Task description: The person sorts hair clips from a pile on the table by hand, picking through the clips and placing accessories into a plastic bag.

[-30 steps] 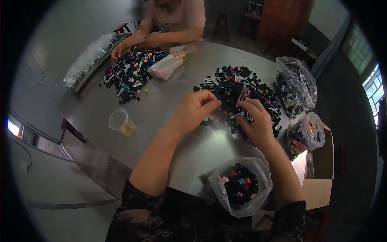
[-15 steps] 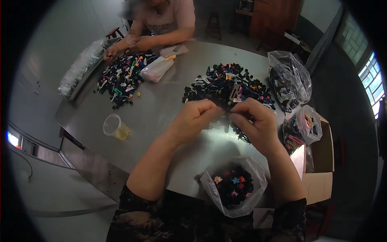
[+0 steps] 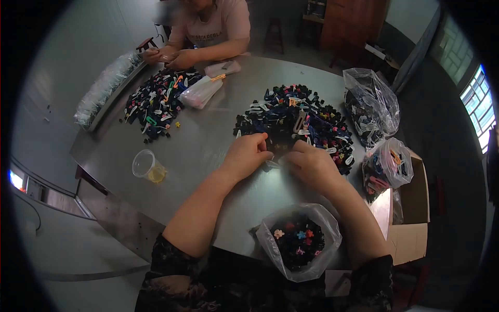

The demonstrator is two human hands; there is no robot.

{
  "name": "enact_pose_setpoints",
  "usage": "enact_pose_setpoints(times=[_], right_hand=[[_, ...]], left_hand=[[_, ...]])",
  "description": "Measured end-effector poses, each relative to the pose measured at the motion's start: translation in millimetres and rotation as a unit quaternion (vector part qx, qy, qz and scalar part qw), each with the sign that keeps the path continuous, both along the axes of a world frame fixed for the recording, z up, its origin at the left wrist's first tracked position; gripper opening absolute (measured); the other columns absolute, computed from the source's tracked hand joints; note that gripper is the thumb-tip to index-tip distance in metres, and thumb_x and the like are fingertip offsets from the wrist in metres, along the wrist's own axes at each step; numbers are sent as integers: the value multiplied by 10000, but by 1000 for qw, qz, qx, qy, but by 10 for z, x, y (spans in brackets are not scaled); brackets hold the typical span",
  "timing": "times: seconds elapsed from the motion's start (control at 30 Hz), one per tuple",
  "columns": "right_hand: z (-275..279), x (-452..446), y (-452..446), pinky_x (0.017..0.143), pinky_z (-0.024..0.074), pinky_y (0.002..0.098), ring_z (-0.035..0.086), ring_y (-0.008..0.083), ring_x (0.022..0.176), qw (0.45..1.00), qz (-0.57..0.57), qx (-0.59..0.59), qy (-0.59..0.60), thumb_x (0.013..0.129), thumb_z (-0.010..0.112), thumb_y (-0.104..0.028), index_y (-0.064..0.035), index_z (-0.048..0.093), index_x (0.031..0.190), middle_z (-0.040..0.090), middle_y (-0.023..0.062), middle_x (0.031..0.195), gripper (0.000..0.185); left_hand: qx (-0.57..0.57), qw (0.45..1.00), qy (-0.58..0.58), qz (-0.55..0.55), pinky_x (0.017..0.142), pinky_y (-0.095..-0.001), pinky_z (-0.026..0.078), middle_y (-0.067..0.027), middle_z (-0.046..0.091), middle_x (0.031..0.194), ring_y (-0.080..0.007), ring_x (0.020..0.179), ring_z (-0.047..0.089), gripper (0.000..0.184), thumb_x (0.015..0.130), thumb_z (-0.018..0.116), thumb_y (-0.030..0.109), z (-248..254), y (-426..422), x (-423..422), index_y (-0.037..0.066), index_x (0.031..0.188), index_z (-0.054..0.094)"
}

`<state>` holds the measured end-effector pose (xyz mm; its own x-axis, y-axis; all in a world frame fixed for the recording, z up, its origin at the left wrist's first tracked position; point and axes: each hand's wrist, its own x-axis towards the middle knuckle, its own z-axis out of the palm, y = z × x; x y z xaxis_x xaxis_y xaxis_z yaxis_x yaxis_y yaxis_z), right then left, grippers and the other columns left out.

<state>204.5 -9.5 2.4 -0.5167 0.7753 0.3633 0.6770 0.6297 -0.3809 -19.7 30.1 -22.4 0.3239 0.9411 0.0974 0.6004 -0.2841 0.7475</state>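
Observation:
My left hand (image 3: 248, 157) is closed in a pinch at the near edge of a large pile of hair clips (image 3: 280, 112). Close by on its right, my right hand (image 3: 313, 165) also has its fingers pressed together, slightly blurred. Something thin and see-through seems to lie between the two hands, too faint to name. The pile mixes black, white and coloured clips. Below my hands, near the table edge, an open clear plastic bag (image 3: 332, 242) holds small black clips and a few flower-shaped coloured ones.
Across the metal table (image 3: 192, 151), a person (image 3: 215, 34) handles something over a second clip pile (image 3: 156, 101). Nearby are plastic sleeves (image 3: 200, 94) and a clear cup (image 3: 148, 166) with yellowish contents. Filled bags (image 3: 371, 104) and a cardboard box (image 3: 410, 239) stand right.
My right hand has moved slightly left and down, turning its back toward me. My left hand's fingers are raised more upright. The other person's hand has lifted from the far pile.

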Motion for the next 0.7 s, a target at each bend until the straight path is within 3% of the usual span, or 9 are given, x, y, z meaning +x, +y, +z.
enact_pose_setpoints(times=[0.03, 0.1, 0.17, 0.2, 0.3, 0.43, 0.5, 0.6, 0.7], right_hand=[[-64, -10, 26, 694, 541, 447, 659, 336, 805, 997, -13, 16, -75, 835, 676, -112, -69, 672, 890, 596, 117, 927, 69], [-141, -12, 55, 684, 543, 449, 662, 337, 788, 998, -14, 27, -60, 847, 652, -119, -75, 655, 865, 597, 110, 915, 47], [-158, -12, 68, 674, 546, 450, 664, 339, 771, 998, -17, 38, -44, 859, 629, -126, -81, 638, 840, 597, 104, 903, 49], [-157, -7, 79, 696, 545, 452, 659, 338, 801, 999, -22, 26, -41, 849, 645, -121, -75, 639, 861, 588, 110, 931, 47], [-180, 37, 77, 720, 543, 455, 653, 340, 832, 999, -34, 10, -24, 841, 660, -116, -71, 639, 897, 579, 117, 961, 75], [-225, 39, 90, 712, 543, 464, 652, 346, 832, 999, -30, 16, -9, 851, 657, -118, -74, 627, 914, 578, 115, 968, 82], [-240, 40, 83, 707, 542, 466, 652, 346, 831, 999, -33, 8, -19, 850, 659, -118, -74, 623, 907, 577, 116, 968, 80], [-240, 39, 85, 695, 542, 468, 650, 346, 819, 999, -30, 28, -7, 851, 658, -114, -72, 618, 895, 575, 117, 965, 73], [-237, 36, 82, 688, 542, 467, 650, 347, 809, 999, -24, 34, 3, 854, 654, -113, -70, 618, 894, 575, 118, 965, 69]], left_hand=[[15, 1000, -25, -1, 747, -412, 534, -164, 722, 885, -318, 840, 702, 219, 816, 762, 192, -48, 29, -26, 5, 845, 651], [29, 998, -50, -1, 737, -392, 533, -152, 719, 870, -289, 819, 706, 224, 828, 767, 187, -61, 53, -50, 3, 881, 653], [-20, 986, -165, 27, 718, -328, 530, -108, 725, 881, -181, 791, 682, 205, 871, 755, 161, 7, 52, -52, -4, 943, 655], [-22, 986, -164, 24, 718, -328, 530, -108, 725, 881, -181, 791, 682, 205, 871, 755, 161, 85, 29, -66, -4, 943, 655], [-49, 943, -330, -11, 714, -240, 517, -16, 679, 885, -73, 796, 627, 130, 906, 727, 80, 450, -166, -63, 0, 974, 650], [-20, 930, -346, -118, 658, -258, 506, -4, 663, 876, -75, 754, 618, 139, 850, 761, 33, 1065, -667, -145, 14, 943, 659], [114, 934, -210, -267, 589, -295, 482, -19, 647, 848, -124, 689, 616, 158, 802, 793, 18, 1319, -896, -164, 44, 891, 665], [137, 912, -169, -348, 548, -282, 451, -88, 679, 826, -184, 664, 653, 191, 695, 855, -15, 1404, -1032, -47, 36, 803, 705], [126, 911, -160, -358, 549, -296, 467, -86, 677, 817, -214, 644, 654, 201, 692, 867, 4, 1364, -1017, -44, 42, 823, 719]])
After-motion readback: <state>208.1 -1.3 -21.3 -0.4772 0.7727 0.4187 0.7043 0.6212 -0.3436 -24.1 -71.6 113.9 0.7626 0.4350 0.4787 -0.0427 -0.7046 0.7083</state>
